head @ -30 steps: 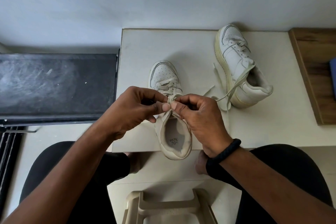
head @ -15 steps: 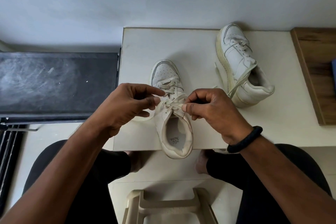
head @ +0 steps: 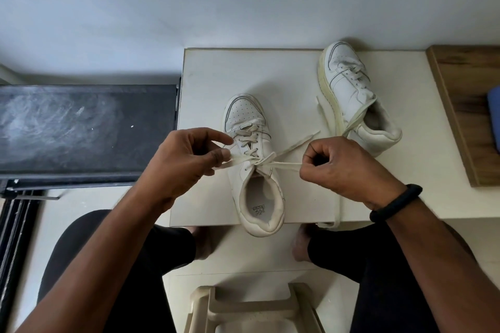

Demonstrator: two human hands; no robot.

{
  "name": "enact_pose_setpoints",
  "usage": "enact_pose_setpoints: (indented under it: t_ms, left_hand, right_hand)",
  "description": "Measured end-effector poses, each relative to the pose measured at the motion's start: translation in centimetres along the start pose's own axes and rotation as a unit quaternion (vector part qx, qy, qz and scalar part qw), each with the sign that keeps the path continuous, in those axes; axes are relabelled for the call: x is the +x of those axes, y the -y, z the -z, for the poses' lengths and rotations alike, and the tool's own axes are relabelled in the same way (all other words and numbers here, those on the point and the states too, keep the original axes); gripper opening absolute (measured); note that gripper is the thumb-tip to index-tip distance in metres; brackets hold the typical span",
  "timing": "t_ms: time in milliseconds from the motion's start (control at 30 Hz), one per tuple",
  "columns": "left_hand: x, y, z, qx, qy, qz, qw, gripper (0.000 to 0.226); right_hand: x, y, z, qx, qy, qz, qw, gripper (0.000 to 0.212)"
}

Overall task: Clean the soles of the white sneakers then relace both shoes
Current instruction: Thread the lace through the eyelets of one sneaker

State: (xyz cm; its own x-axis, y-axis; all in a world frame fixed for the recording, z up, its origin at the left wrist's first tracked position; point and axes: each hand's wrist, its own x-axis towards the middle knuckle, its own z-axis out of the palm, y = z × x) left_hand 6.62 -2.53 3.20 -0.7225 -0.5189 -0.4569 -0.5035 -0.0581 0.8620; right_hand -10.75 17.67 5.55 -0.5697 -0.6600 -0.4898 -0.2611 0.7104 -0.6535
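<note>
A: Where's the near shoe (head: 241,116)?
B: Upright at the worktop's (head: 211,81) near edge, toe pointing far, heel overhanging.
A: And the hands?
B: The left hand (head: 186,161) pinches one end of the lace (head: 284,163). The right hand (head: 342,167) grips the other end, and the lace is pulled out to both sides.
A: The other shoe (head: 349,89)?
B: Far right, tipped, sole facing left.

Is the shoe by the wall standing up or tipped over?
Tipped over. The far shoe lies on its side on the table, yellowish sole facing left, opening facing right.
</note>
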Motion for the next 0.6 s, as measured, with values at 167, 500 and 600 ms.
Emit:
enact_pose_setpoints:
  t_ms: [167,500,600]
  left_hand:
    - [-0.8,0.0,-0.5,0.075,-0.058,-0.041,0.995,0.012]
    - [-0.2,0.3,-1.2,-0.08,-0.003,0.111,0.991,0.035]
    - [0.4,0.0,-0.5,-0.076,0.011,0.122,0.99,0.047]
  right_hand:
    - [-0.6,0.1,0.0,-0.058,-0.052,0.027,0.997,0.008]
    - [-0.3,-1.2,-2.8,0.173,-0.102,0.043,0.979,0.01]
    - [0.6,-0.8,-2.4,0.242,-0.075,0.061,0.966,0.016]
